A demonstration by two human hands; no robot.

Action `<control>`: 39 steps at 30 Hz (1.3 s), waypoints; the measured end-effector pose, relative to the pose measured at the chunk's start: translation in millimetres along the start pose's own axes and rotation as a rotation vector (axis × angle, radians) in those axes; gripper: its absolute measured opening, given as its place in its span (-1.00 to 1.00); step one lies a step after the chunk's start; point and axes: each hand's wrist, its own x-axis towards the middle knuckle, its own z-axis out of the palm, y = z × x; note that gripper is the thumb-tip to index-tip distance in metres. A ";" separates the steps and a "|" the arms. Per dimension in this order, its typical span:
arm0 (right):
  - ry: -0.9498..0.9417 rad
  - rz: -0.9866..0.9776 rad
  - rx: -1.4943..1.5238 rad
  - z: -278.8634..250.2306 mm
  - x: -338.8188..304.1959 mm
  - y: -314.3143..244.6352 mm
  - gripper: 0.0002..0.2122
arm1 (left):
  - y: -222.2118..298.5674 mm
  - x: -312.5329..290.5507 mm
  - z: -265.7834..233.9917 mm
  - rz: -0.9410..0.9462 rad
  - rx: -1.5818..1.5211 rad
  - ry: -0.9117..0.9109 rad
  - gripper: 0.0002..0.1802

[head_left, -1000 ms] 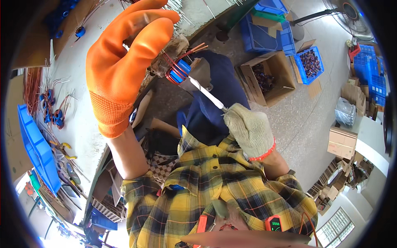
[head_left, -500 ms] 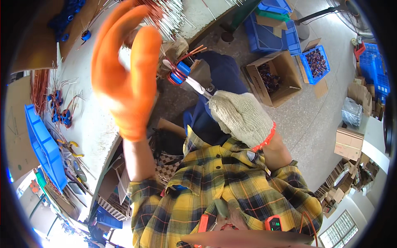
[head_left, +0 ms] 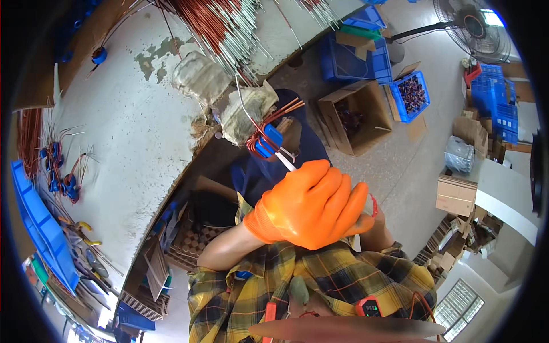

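Near our chest, our left hand [head_left: 314, 206] has swung over the tool [head_left: 286, 162], curled, likely adding force; we cannot tell our hidden right hand's grip; beyond, the coil [head_left: 270, 140] sits by the bench [head_left: 137, 128].

I'm barely seeing the right hand [head_left: 374, 207] lol
The left hand [head_left: 313, 204] is covering it, and the top edge is cropping those copper wires [head_left: 213, 28].
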 end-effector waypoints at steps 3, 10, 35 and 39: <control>0.016 -0.018 0.026 6.3 -1.6 4.3 -0.85 | 13.7 -4.4 -3.7 -0.056 0.008 -0.106 -0.62; 0.053 0.162 -0.098 -0.7 -39.7 17.6 -0.83 | 28.8 21.2 28.7 -0.043 -0.254 -0.009 -0.71; -0.544 -0.203 1.105 14.5 50.4 6.6 -0.70 | -58.5 38.0 -79.8 -0.086 0.462 0.267 -0.66; -1.177 -0.527 1.519 33.3 44.5 -9.0 -0.75 | 8.4 29.7 -39.9 0.033 0.033 -0.176 -0.47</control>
